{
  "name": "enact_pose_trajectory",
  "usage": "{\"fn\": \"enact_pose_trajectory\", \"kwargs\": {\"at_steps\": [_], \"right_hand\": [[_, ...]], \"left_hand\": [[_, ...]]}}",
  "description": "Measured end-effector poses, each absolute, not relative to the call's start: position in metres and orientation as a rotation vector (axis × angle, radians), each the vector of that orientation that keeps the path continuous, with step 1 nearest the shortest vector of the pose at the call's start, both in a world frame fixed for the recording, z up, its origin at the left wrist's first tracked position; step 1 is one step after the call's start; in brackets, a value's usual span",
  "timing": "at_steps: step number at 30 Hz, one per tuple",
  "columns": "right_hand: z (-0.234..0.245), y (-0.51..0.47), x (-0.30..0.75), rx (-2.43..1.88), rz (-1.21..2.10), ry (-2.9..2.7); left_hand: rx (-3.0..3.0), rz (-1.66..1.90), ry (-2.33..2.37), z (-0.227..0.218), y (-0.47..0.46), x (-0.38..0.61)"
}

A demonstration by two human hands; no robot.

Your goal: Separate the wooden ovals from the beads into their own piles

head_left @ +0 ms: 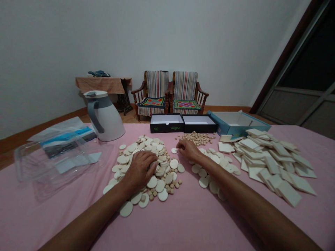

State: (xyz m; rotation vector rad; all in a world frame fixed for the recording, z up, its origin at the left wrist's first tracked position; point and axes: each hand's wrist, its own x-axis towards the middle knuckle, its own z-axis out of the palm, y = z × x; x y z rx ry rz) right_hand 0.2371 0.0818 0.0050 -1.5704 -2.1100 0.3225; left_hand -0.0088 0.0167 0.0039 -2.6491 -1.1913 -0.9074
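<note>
My left hand (140, 170) lies palm down on a heap of pale wooden discs (146, 157), its fingers curled into the discs. My right hand (187, 149) reaches forward, its fingertips pinched on a single small disc (174, 150) at the heap's far right edge. A second, flatter spread of discs (217, 167) lies under and beside my right forearm. Small wooden beads (197, 137) are piled just beyond my right hand, and a few more lie among the discs near my left wrist.
Square pale tiles (272, 160) are heaped at the right. Two open black boxes (183, 123) and a blue box (235, 125) stand at the table's far edge. At left stand a white jug (103, 116) and a clear plastic container (52, 157). The cloth is pink (183, 216).
</note>
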Motion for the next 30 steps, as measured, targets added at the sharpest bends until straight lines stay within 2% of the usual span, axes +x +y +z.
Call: {"fn": "enact_pose_trajectory", "kwargs": {"at_steps": [17, 23, 30], "right_hand": [[0.014, 0.049, 0.232, -1.498, 0.668, -2.278], [0.006, 0.047, 0.227, -1.508, 0.559, -2.230], [0.003, 0.066, 0.246, -1.602, 0.233, -1.963]], "left_hand": [[-2.655, -0.916, -1.197, 0.007, 0.015, -0.008], [-2.647, -0.916, -1.193, 0.006, 0.016, -0.007], [-2.649, -0.925, -1.177, 0.005, 0.016, -0.009]]}}
